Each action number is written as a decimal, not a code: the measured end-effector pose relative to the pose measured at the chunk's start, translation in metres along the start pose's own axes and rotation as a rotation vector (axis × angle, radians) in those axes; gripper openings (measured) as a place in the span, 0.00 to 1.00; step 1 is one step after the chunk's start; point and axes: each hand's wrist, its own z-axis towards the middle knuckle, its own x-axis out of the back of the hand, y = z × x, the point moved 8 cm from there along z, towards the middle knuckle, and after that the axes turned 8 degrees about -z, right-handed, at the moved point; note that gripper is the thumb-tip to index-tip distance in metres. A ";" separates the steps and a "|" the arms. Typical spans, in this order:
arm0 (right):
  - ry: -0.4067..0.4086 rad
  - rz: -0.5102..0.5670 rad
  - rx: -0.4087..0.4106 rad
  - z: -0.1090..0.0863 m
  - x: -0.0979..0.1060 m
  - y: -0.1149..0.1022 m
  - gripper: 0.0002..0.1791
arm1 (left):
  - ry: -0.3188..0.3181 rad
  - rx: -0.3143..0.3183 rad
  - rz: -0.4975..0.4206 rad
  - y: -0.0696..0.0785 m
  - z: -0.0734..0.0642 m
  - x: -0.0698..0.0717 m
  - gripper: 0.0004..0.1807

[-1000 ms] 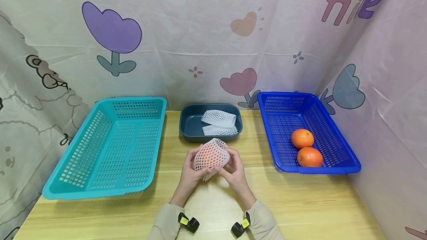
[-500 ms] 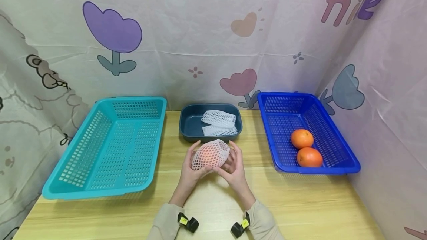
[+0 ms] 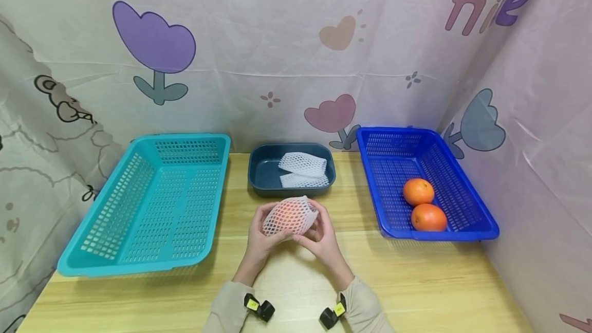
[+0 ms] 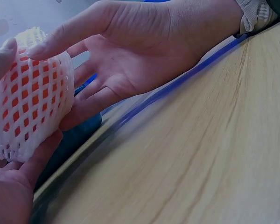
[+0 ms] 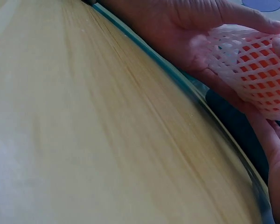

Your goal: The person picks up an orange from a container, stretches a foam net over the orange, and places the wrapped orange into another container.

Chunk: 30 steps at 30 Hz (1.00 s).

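In the head view, an orange (image 3: 285, 216) in a white foam net sleeve (image 3: 302, 214) is held between both hands, low over the table's middle. My left hand (image 3: 260, 239) grips its left side, fingers behind and thumb in front. On the right, my right hand (image 3: 325, 238) has its fingers curled around the sleeve's loose end, its thumb at the front near the other thumb. Orange skin shows through the mesh in the left wrist view, where the sleeve (image 4: 35, 100) covers the fruit. The right wrist view shows the sleeve's slack end (image 5: 221, 51) reaching past the fruit.
A dark blue-grey tub (image 3: 263, 168) behind the hands holds white foam nets (image 3: 302, 164). At left stands a teal basket (image 3: 215, 209). The blue basket (image 3: 372, 191) at right holds two oranges (image 3: 428, 218). Behind the wooden table (image 3: 296, 297) hangs a printed curtain (image 3: 259, 24).
The sleeve's end has been drawn in around the orange, and its lower flap no longer hangs below the hands. The right fingers have closed in on the sleeve's end.
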 end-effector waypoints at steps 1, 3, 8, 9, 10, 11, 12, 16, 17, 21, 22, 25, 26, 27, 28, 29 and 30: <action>0.004 0.001 -0.005 0.000 0.000 0.000 0.48 | 0.001 -0.003 -0.004 0.000 0.000 0.000 0.40; 0.012 0.005 -0.009 0.000 0.000 0.000 0.48 | -0.005 -0.007 -0.004 0.001 0.000 0.000 0.40; 0.034 0.044 0.003 -0.001 0.001 0.001 0.48 | -0.027 -0.012 0.015 0.002 0.000 -0.002 0.46; 0.035 0.053 0.011 -0.002 0.001 0.001 0.48 | -0.033 -0.015 0.019 0.002 0.000 -0.002 0.47; 0.035 0.060 0.019 -0.002 0.001 0.000 0.48 | -0.038 -0.016 0.023 0.002 0.000 -0.003 0.47; 0.033 0.065 0.027 -0.002 0.002 0.000 0.48 | -0.043 -0.017 0.025 0.002 0.000 -0.003 0.48; 0.032 0.069 0.032 -0.001 0.002 0.000 0.48 | -0.047 -0.017 0.028 0.002 0.000 -0.003 0.48; 0.023 0.068 0.011 -0.001 0.002 -0.001 0.48 | -0.049 -0.018 0.035 0.003 0.001 -0.004 0.46; 0.019 0.079 -0.008 0.000 0.002 -0.001 0.47 | -0.046 -0.016 0.040 0.003 0.002 -0.004 0.46; -0.004 0.139 -0.092 0.003 0.006 -0.003 0.44 | -0.032 -0.015 0.062 0.005 0.003 -0.007 0.46; -0.013 0.149 -0.105 0.005 0.007 -0.005 0.44 | -0.035 -0.015 0.070 0.007 0.003 -0.008 0.46; -0.054 0.155 -0.128 0.010 0.011 -0.013 0.41 | -0.064 -0.026 0.126 0.019 0.004 -0.018 0.45; -0.067 0.146 -0.138 0.012 0.012 -0.017 0.41 | -0.090 -0.044 0.151 0.028 0.004 -0.023 0.45; -0.080 0.131 -0.144 0.014 0.013 -0.021 0.40 | -0.119 -0.061 0.173 0.038 0.004 -0.029 0.45; -0.095 0.124 -0.157 0.016 0.013 -0.026 0.40 | -0.149 -0.088 0.203 0.048 0.004 -0.035 0.45; -0.106 0.117 -0.174 0.018 0.014 -0.030 0.39 | -0.177 -0.125 0.238 0.060 0.005 -0.041 0.44; -0.115 0.108 -0.187 0.021 0.015 -0.035 0.39 | -0.210 -0.168 0.263 0.072 0.006 -0.047 0.44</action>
